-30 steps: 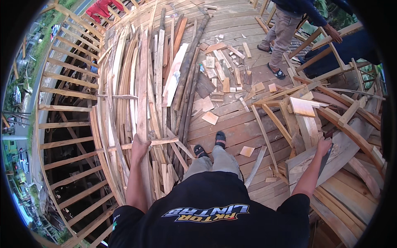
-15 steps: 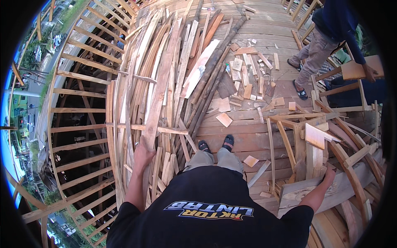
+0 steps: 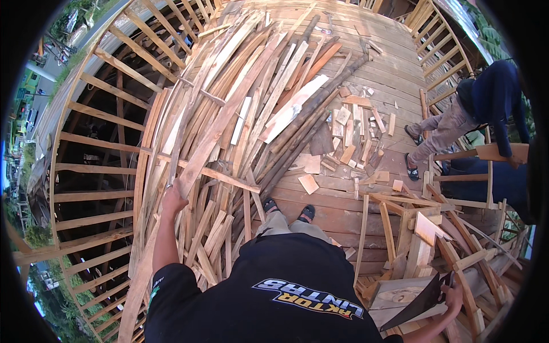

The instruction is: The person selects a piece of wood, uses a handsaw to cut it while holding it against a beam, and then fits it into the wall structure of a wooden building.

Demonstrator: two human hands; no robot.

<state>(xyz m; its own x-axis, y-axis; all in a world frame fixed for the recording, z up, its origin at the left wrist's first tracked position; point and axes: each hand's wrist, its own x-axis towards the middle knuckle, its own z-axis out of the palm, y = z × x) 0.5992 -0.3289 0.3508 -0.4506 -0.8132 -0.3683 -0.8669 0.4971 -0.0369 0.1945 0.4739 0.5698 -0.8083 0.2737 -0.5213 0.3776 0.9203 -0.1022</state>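
Note:
My left hand [image 3: 174,198] is closed on a long wooden plank [image 3: 220,128], which slants across the lumber pile and runs down past my left arm. A thin darker strip [image 3: 184,123] ends close to the same fingers. At the lower right my right hand [image 3: 452,294] grips a handsaw [image 3: 419,301] with a dark, tapering blade. The blade points down and left, in front of a wide board [image 3: 397,292] in the wooden framework. My fingers partly hide the saw's handle.
Stacked lumber [image 3: 274,100] covers the left side. Offcuts [image 3: 351,128] lie scattered on the plank floor [image 3: 343,208]. A wooden frame [image 3: 409,228] stands at right, with another person [image 3: 457,111] beyond it holding a board. Slatted railing [image 3: 97,168] borders the left edge.
The handsaw now shows in my right hand, which has moved lower. My left hand has shifted left and slightly up along with the plank. My view has turned and moved.

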